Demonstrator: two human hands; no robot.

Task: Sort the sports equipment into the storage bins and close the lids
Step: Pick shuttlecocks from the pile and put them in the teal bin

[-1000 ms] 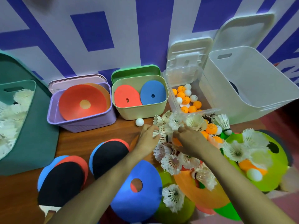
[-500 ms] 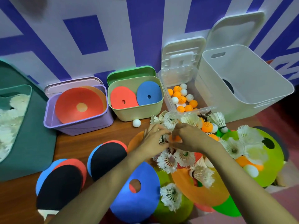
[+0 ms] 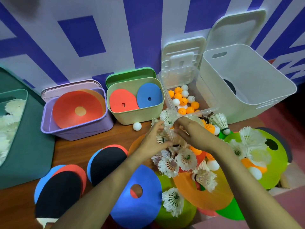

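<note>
Both forearms reach in from the bottom edge and meet in the middle. My left hand (image 3: 152,141) cups a bunch of shuttlecocks (image 3: 168,118) from the side, fingers curled round the stems. My right hand (image 3: 193,134) pinches the same bunch from above, knuckles up. The bunch sits raised over the loose pile (image 3: 186,158), just in front of the clear bin (image 3: 203,113) of ping-pong balls (image 3: 183,101).

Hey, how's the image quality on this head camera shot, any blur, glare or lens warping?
Head view: even, soft light, no hard glare; fisheye warp tilts the white bin and stretches the teal bin at the edges; the left hand, right hand and the shuttlecock stack they grip look slightly soft; a dark smudge blurs the top left corner.
</note>
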